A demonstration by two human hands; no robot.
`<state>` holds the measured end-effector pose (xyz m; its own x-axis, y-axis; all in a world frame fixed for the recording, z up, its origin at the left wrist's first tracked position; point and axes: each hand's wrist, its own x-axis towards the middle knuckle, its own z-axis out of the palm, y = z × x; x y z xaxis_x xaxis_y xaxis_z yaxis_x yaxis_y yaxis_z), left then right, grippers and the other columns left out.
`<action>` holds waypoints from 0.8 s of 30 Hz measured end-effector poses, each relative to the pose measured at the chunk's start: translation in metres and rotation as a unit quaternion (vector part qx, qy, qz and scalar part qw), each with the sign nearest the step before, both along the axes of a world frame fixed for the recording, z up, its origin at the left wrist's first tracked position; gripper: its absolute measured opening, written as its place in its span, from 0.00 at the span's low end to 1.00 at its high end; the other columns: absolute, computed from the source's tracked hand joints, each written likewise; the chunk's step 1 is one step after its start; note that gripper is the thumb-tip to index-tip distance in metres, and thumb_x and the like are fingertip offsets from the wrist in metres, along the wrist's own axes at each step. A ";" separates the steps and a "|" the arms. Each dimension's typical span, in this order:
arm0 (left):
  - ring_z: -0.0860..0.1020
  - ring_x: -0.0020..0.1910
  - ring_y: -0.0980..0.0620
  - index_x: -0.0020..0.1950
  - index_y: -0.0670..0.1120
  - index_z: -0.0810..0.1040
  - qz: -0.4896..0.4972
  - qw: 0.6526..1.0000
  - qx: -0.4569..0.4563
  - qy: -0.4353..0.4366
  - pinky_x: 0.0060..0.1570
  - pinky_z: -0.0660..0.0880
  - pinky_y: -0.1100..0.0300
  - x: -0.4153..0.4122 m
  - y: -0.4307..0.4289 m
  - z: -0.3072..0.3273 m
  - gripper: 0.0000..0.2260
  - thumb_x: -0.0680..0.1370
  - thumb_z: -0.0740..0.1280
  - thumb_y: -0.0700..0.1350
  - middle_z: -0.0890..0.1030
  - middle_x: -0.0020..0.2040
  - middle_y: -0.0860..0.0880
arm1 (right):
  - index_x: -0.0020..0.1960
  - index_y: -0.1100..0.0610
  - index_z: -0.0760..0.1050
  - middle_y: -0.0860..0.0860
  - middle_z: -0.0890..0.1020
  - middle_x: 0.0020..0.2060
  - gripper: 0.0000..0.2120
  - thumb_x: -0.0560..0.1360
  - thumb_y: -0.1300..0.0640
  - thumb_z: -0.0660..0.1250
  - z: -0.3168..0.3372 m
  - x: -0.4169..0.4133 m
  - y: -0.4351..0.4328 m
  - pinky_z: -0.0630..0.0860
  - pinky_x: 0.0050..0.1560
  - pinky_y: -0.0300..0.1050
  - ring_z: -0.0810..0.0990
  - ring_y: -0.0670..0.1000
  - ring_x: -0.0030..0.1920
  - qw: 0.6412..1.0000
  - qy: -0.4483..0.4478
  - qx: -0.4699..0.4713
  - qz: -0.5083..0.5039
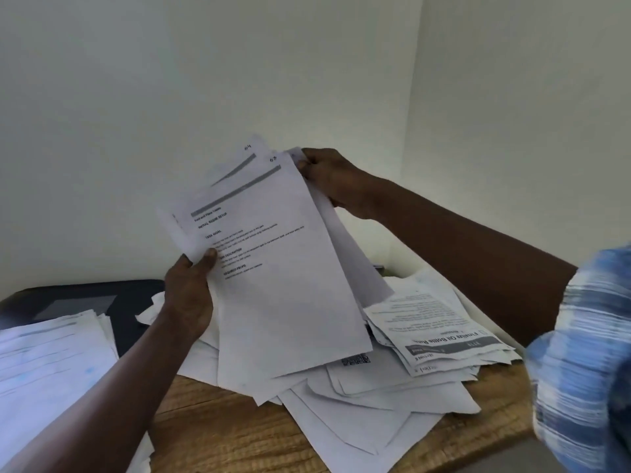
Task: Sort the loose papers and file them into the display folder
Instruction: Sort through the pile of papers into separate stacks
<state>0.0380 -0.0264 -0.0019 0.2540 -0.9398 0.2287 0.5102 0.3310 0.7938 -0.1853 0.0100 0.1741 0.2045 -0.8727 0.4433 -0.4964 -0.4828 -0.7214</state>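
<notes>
I hold a fanned sheaf of printed white papers (273, 268) up above the table. My left hand (189, 295) pinches the sheaf's lower left edge, thumb on the front page. My right hand (333, 180) grips the top right corner from behind. The front page carries a grey header bar, black text and a handwritten number. Below lies a messy heap of loose papers (368, 397) on the wooden table (222, 435). A dark display folder (126, 302) lies at the back left, partly covered by a paper stack (51, 363).
White walls meet in a corner behind the table. A crumpled printed stack (447, 332) sits at the right of the heap. The table's front right edge (495, 442) is close to my checked blue sleeve (587, 356).
</notes>
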 end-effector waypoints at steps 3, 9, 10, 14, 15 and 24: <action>0.80 0.65 0.42 0.71 0.39 0.77 -0.026 1.000 -0.013 0.000 0.68 0.75 0.45 -0.001 0.001 0.003 0.17 0.82 0.67 0.39 0.82 0.65 0.42 | 0.63 0.57 0.80 0.59 0.84 0.59 0.15 0.85 0.60 0.56 -0.011 0.005 0.000 0.80 0.53 0.52 0.85 0.58 0.55 0.998 -0.055 0.006 -0.011; 0.80 0.49 0.50 0.58 0.41 0.77 0.177 0.977 -0.028 -0.115 0.50 0.76 0.66 -0.014 0.017 0.014 0.06 0.82 0.69 0.41 0.82 0.51 0.48 | 0.61 0.49 0.77 0.52 0.84 0.52 0.24 0.81 0.32 0.57 -0.034 -0.014 0.020 0.80 0.53 0.52 0.83 0.53 0.48 0.990 -0.138 0.026 -0.021; 0.77 0.44 0.53 0.54 0.43 0.75 0.236 0.960 -0.039 -0.146 0.44 0.73 0.71 -0.015 0.022 0.017 0.04 0.83 0.69 0.42 0.79 0.47 0.49 | 0.63 0.48 0.76 0.54 0.84 0.51 0.23 0.79 0.32 0.61 -0.042 -0.019 0.024 0.81 0.51 0.51 0.83 0.51 0.46 0.992 -0.119 0.020 -0.025; 0.76 0.43 0.60 0.53 0.47 0.68 0.309 0.925 -0.141 -0.170 0.47 0.73 0.75 -0.015 0.035 0.034 0.07 0.83 0.67 0.42 0.77 0.50 0.49 | 0.71 0.50 0.70 0.52 0.83 0.55 0.27 0.76 0.48 0.75 -0.086 -0.033 0.031 0.80 0.50 0.41 0.83 0.46 0.52 0.996 -0.078 0.026 -0.037; 0.78 0.46 0.63 0.57 0.46 0.67 0.305 0.921 -0.165 -0.176 0.51 0.74 0.73 -0.015 0.038 0.037 0.09 0.82 0.67 0.42 0.77 0.54 0.47 | 0.70 0.53 0.71 0.50 0.84 0.55 0.24 0.77 0.52 0.74 -0.097 -0.033 0.030 0.81 0.50 0.40 0.83 0.46 0.52 0.993 -0.106 0.036 -0.031; 0.76 0.63 0.64 0.76 0.39 0.61 0.234 0.889 -0.245 -0.310 0.61 0.75 0.69 -0.033 0.067 0.041 0.31 0.77 0.73 0.36 0.75 0.67 0.51 | 0.54 0.55 0.79 0.49 0.86 0.49 0.09 0.78 0.67 0.71 -0.138 -0.036 0.023 0.82 0.53 0.45 0.85 0.49 0.49 0.943 -0.322 -0.062 -0.057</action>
